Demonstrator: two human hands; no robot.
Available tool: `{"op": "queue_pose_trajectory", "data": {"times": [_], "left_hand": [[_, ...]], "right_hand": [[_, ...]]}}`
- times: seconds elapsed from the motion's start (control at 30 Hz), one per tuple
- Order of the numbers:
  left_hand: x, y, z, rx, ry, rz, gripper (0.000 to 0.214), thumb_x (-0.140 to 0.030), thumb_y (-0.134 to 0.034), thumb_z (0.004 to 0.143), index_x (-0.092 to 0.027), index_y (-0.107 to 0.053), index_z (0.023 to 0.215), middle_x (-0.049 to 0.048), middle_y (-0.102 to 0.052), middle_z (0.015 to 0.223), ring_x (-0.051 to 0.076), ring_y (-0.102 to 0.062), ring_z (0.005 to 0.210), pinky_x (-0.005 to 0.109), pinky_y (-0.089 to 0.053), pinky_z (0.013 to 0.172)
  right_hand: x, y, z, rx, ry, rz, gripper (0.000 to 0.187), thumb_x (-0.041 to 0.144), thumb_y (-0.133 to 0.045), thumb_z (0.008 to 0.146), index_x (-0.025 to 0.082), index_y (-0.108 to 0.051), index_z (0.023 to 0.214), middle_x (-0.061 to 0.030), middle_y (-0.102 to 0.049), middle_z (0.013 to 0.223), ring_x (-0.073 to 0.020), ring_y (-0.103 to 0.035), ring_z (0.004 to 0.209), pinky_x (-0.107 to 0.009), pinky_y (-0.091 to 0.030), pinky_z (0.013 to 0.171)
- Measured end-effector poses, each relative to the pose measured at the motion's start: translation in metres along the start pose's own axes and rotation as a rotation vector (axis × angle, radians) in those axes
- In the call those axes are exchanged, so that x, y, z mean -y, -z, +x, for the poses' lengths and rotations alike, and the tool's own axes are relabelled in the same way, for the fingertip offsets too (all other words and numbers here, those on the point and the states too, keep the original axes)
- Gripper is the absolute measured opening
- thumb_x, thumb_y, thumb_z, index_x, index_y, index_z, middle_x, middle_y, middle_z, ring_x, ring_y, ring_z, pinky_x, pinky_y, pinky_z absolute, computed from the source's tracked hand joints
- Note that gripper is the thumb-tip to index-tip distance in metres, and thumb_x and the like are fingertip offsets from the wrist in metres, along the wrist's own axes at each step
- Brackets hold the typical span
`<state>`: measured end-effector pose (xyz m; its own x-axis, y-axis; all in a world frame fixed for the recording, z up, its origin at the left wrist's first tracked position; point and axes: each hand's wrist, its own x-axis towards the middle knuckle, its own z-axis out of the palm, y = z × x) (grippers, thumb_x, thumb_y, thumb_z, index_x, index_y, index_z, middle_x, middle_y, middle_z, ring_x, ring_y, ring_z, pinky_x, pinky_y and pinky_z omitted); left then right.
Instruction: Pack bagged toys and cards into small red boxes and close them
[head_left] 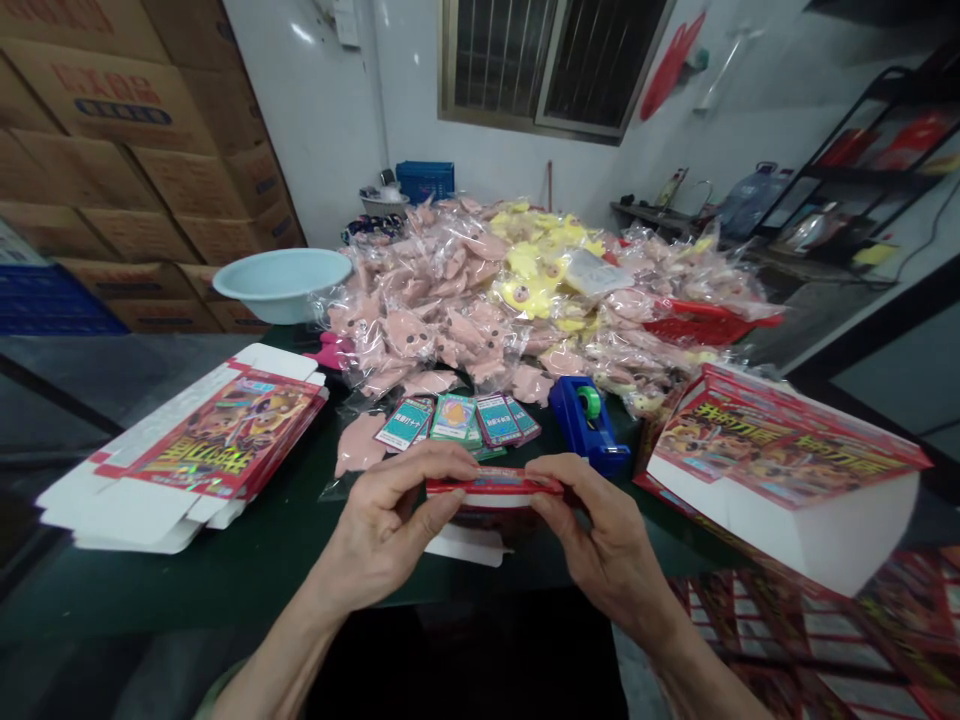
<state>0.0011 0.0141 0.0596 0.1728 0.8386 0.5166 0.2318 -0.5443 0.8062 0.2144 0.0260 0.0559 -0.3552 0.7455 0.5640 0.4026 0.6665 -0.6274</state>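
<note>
Between my two hands is a red printed carton [495, 484], seen edge-on with a white flap [469, 543] hanging below it. My left hand [390, 520] pinches its left end, thumb below and fingers on top. At the right end my right hand [592, 525] grips it the same way. Just beyond lie stacks of teal and purple cards [455, 418]. A blue tape dispenser [589, 425] with green tape stands past my right hand. To the left is a pile of flat red-and-white cartons [247, 430].
A heap of bagged pink and yellow plush toys [465, 290] covers the back of the table. A light blue basin [281, 280] sits at back left. An opened red display box [780, 450] stands right, with more red boxes [810, 640] below. Brown cartons [127, 150] are stacked left.
</note>
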Motion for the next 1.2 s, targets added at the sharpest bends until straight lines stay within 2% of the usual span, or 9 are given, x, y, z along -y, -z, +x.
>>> {"op": "queue_pose_trajectory", "data": {"times": [0.1,0.2,0.3,0.43,0.67,0.8,0.93,1.07,1.2], "left_hand": [[0.004,-0.007,0.000,-0.072,0.009,-0.042,0.016,-0.015,-0.059,0.081,-0.021,-0.071,0.090,0.0072,-0.069,0.093,0.019,-0.065,0.086,0.028,-0.055,0.070],[0.006,-0.009,-0.001,-0.065,-0.014,-0.068,0.017,-0.015,-0.060,0.080,-0.022,-0.072,0.090,0.0073,-0.069,0.092,0.019,-0.066,0.083,0.027,-0.054,0.066],[0.008,-0.010,-0.003,-0.048,-0.048,-0.057,0.020,-0.013,-0.058,0.081,-0.022,-0.071,0.094,0.0073,-0.067,0.095,0.019,-0.065,0.086,0.028,-0.054,0.070],[0.011,-0.011,-0.006,-0.106,-0.105,0.029,0.024,-0.010,-0.055,0.082,-0.022,-0.070,0.098,0.0063,-0.067,0.097,0.018,-0.064,0.090,0.029,-0.053,0.075],[0.012,-0.008,0.001,-0.065,-0.182,0.083,0.023,-0.009,-0.057,0.081,-0.021,-0.068,0.097,0.0059,-0.068,0.091,0.017,-0.065,0.081,0.029,-0.053,0.071],[0.017,-0.009,-0.006,-0.052,-0.207,0.083,0.029,-0.006,-0.052,0.082,-0.020,-0.065,0.105,0.0067,-0.064,0.099,0.016,-0.062,0.089,0.029,-0.052,0.077],[0.024,-0.012,-0.014,-0.016,-0.235,0.090,0.034,-0.008,-0.044,0.085,-0.017,-0.059,0.114,0.0105,-0.059,0.110,0.020,-0.058,0.102,0.034,-0.049,0.087],[0.029,-0.015,-0.016,-0.036,-0.332,0.108,0.036,-0.011,-0.054,0.082,-0.016,-0.056,0.117,0.0116,-0.057,0.112,0.021,-0.058,0.101,0.035,-0.051,0.086],[0.034,-0.019,-0.015,-0.082,-0.404,0.157,0.039,-0.012,-0.061,0.080,-0.018,-0.055,0.118,0.0114,-0.057,0.111,0.020,-0.059,0.099,0.032,-0.053,0.081]], "right_hand": [[0.003,-0.002,0.000,-0.035,0.013,0.011,0.017,0.012,-0.050,0.087,0.022,-0.057,0.099,-0.0026,-0.062,0.089,-0.0119,-0.060,0.078,-0.021,-0.050,0.069],[0.005,-0.003,-0.003,-0.076,0.009,0.024,0.018,0.010,-0.051,0.086,0.021,-0.059,0.098,-0.0036,-0.062,0.089,-0.0119,-0.061,0.079,-0.022,-0.050,0.070],[0.005,-0.005,-0.004,-0.110,0.005,0.015,0.019,0.009,-0.051,0.085,0.020,-0.061,0.097,-0.0043,-0.062,0.090,-0.0121,-0.062,0.079,-0.022,-0.051,0.069],[0.004,-0.007,-0.004,-0.137,0.031,-0.013,0.021,0.007,-0.051,0.084,0.020,-0.062,0.097,-0.0048,-0.064,0.091,-0.0128,-0.063,0.079,-0.023,-0.052,0.068],[0.004,-0.005,0.001,-0.124,0.000,0.003,0.019,0.008,-0.053,0.083,0.020,-0.062,0.094,-0.0044,-0.065,0.087,-0.0133,-0.064,0.075,-0.023,-0.053,0.065],[0.003,-0.006,-0.002,-0.124,0.037,-0.031,0.022,0.007,-0.053,0.083,0.020,-0.062,0.098,-0.0048,-0.065,0.089,-0.0136,-0.064,0.078,-0.024,-0.053,0.068],[0.003,-0.005,-0.006,-0.120,0.056,-0.075,0.026,0.006,-0.053,0.083,0.021,-0.061,0.103,-0.0062,-0.065,0.096,-0.0135,-0.065,0.082,-0.024,-0.054,0.069],[-0.001,-0.004,-0.011,-0.102,0.055,-0.090,0.028,0.007,-0.053,0.083,0.023,-0.060,0.106,-0.0069,-0.064,0.100,-0.0144,-0.064,0.085,-0.026,-0.055,0.071],[-0.012,-0.013,-0.019,-0.101,0.158,-0.107,0.038,0.008,-0.056,0.082,0.021,-0.055,0.117,-0.0112,-0.057,0.113,-0.0179,-0.060,0.099,-0.030,-0.054,0.079]]}}
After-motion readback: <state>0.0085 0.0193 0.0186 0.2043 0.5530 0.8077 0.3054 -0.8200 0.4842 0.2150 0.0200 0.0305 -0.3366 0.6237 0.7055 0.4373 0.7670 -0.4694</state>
